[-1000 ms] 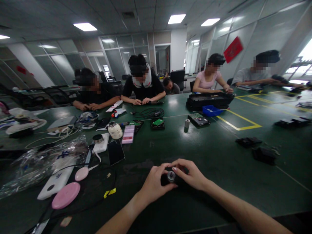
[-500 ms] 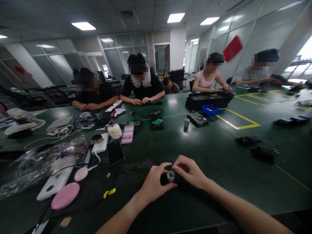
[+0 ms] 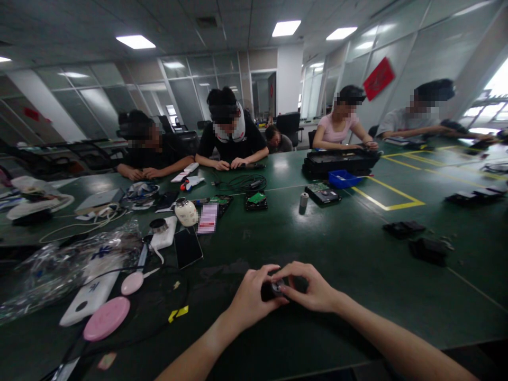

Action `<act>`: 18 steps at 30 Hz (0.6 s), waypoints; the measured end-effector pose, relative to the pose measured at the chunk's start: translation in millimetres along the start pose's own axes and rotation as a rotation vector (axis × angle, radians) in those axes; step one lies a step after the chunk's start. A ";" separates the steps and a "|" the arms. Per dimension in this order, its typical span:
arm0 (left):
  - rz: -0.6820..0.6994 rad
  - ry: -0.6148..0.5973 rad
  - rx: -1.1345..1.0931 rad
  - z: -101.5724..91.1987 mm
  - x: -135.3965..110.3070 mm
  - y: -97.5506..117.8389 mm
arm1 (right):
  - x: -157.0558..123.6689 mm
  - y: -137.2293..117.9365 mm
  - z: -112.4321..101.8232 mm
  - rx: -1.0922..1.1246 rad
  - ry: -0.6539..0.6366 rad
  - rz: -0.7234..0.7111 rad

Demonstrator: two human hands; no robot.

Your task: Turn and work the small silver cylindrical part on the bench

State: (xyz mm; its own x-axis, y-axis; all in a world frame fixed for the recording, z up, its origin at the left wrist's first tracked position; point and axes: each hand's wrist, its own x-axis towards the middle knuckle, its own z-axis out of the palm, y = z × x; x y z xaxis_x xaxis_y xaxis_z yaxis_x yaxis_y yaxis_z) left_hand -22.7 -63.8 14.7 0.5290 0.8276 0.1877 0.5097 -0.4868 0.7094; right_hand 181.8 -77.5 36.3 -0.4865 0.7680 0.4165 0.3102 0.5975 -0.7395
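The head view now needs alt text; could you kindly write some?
A person's left hand and right hand surround a small metal cylinder at a cluttered green table, with several people seated across it. A pink disc lies to the left.

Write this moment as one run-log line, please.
left hand: curled around round grey metallic part; right hand: at its top; silver cylinder: upright beyond

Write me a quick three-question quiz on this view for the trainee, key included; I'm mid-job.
1. Multiple choice: what is the left hand curled around?
A) a pink disc
B) a small metal cylinder
C) a blue tray

2. True or false: a second metal cylinder stands upright on the table, farther away than the left hand.

3. Fill in: the marking lines on the table at the right are coloured ____.

Key: 1. B; 2. true; 3. yellow.
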 end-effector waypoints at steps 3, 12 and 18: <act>0.000 -0.003 0.003 0.1 0.0 0.0 | 0.4 2.5 1.0 -0.008 0.006 -0.001; -0.002 0.005 -0.007 0.5 -0.8 -0.1 | 0.5 7.1 4.6 -0.046 0.038 0.019; -0.031 -0.013 0.010 -1.7 -0.8 3.4 | 3.8 14.1 -5.4 -0.052 0.170 0.075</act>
State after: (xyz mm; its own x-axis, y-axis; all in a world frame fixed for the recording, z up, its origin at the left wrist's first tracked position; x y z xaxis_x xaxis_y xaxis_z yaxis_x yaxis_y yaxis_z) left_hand -22.5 -65.6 18.1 0.5216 0.8387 0.1565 0.5331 -0.4636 0.7078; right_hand 188.6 -64.9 30.2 -0.3171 0.8363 0.4473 0.3843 0.5444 -0.7456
